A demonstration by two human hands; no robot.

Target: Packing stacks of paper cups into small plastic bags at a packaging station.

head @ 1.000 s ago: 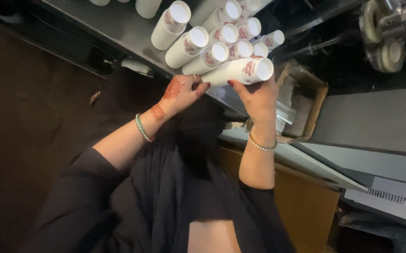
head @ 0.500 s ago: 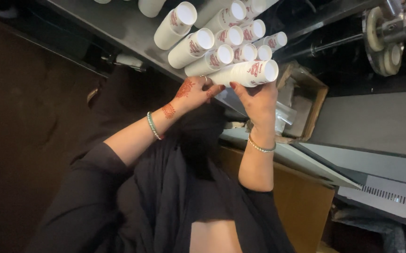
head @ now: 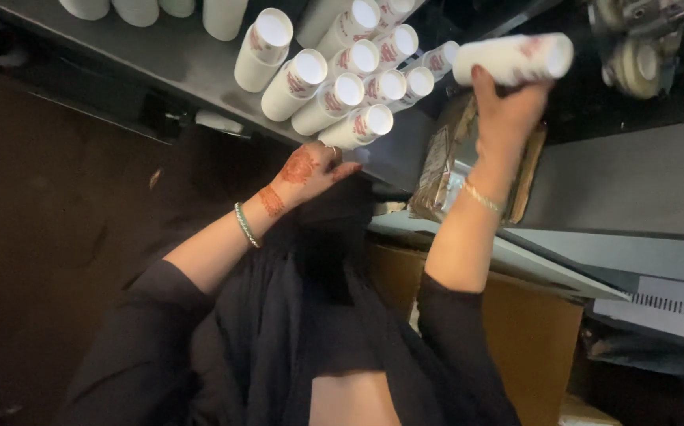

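Observation:
My right hand (head: 508, 102) is raised and grips one white cardboard tube (head: 513, 59) with red print, held level above a brown box. My left hand (head: 310, 170), marked with red-brown henna, rests with fingers spread at the base of the nearest tube (head: 358, 128) of a cluster of several white tubes (head: 342, 75) standing on a grey metal shelf (head: 168, 67). It holds nothing. A green bangle circles my left wrist, a thin gold one my right.
More white tubes (head: 153, 9) stand at the top left of the shelf. An open brown cardboard box (head: 452, 162) with plastic wrap sits under my right hand. Grey machine panels (head: 634, 189) and metal rollers (head: 642, 47) lie to the right.
My right hand has lifted one tube away from the cluster and carried it right and up. My left hand has slid down off the tubes and opened.

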